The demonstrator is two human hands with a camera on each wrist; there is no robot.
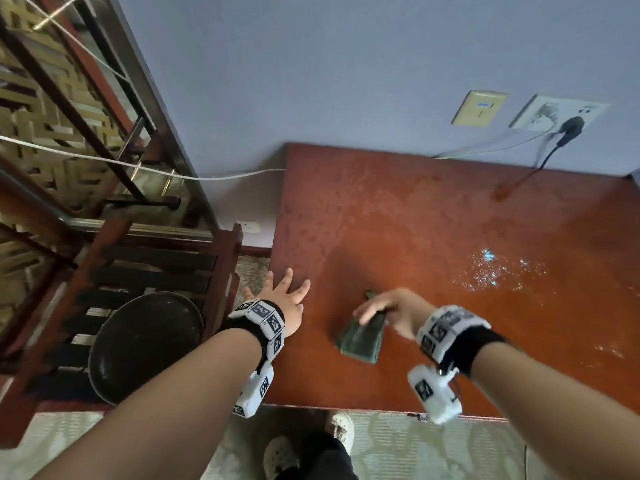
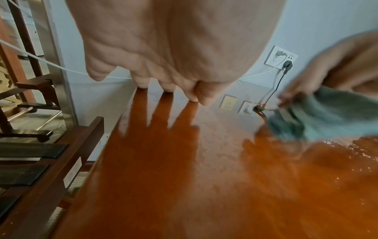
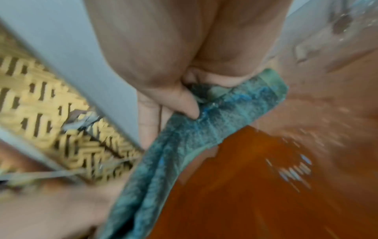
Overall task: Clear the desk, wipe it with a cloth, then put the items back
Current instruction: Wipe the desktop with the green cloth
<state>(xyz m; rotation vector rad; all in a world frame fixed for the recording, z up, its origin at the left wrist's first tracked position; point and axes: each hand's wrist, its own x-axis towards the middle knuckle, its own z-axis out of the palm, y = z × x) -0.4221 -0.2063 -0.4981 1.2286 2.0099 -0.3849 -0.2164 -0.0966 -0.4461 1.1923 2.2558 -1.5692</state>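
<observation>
The red-brown desk (image 1: 433, 220) has a bare, wet-looking top. My right hand (image 1: 382, 308) is over its near middle and grips a folded green cloth (image 1: 362, 336) that hangs down onto the wood. In the right wrist view the thumb pinches the cloth (image 3: 194, 142) against the fingers (image 3: 149, 116). My left hand (image 1: 282, 292) is spread flat at the desk's left edge. In the left wrist view its straight fingertips (image 2: 166, 88) touch the desk (image 2: 184, 186), with the cloth (image 2: 337, 116) to their right.
Water droplets (image 1: 502, 271) glisten on the desk's right part. A dark round tray (image 1: 145, 341) lies on a slatted wooden bench (image 1: 166, 271) left of the desk. Wall sockets (image 1: 561, 114) with plugs and cables sit behind the desk. My shoes (image 1: 341, 429) stand below its front edge.
</observation>
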